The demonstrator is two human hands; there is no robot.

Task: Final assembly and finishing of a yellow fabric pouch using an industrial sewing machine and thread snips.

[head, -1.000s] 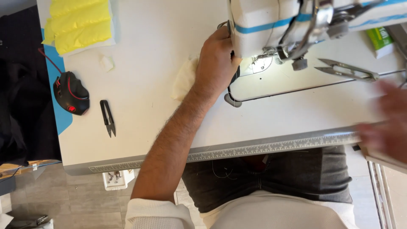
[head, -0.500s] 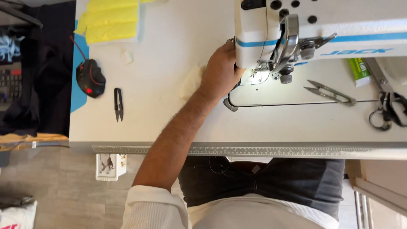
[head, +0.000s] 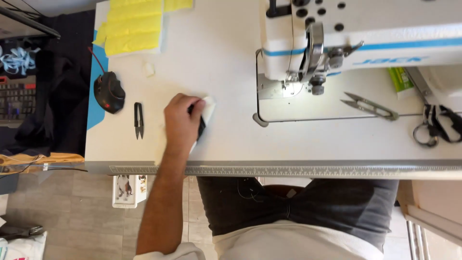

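One hand (head: pixel 182 123), the left, curls closed around a white fabric piece (head: pixel 208 108) lying diagonally, upper end up-right.

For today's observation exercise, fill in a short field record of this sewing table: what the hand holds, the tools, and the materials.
left hand: grip closed on a small white fabric piece on the table
right hand: not in view
machine: white sewing machine, lamp lit at the needle
left of hand: black thread snips, black pincushion
right side: metal thread snips, black-handled scissors
far left corner: stack of yellow fabric pieces
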